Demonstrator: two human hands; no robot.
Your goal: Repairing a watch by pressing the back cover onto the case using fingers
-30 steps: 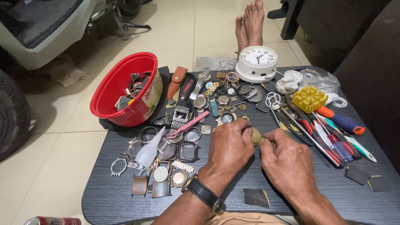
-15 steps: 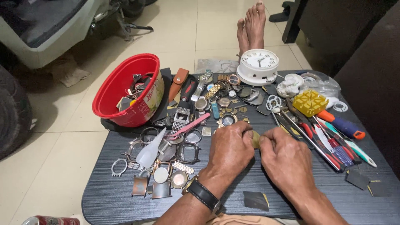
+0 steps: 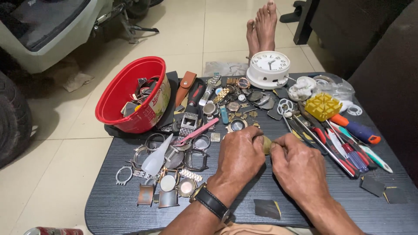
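Head view: left hand [image 3: 241,153] and right hand [image 3: 297,164] both pinch a small round brass-coloured part [image 3: 266,144] between them, low over the dark table [image 3: 331,204], near scattered watch cases [image 3: 174,174].

Both hands meet near the table's [image 3: 331,209] front middle, left hand [image 3: 241,152] and right hand [image 3: 298,165] pinching a small round brass-coloured piece [image 3: 267,145] between them. Red bowl [image 3: 130,93] at left edge, white clock [image 3: 269,68] at far edge, screwdrivers [image 3: 344,143] toward right edge.
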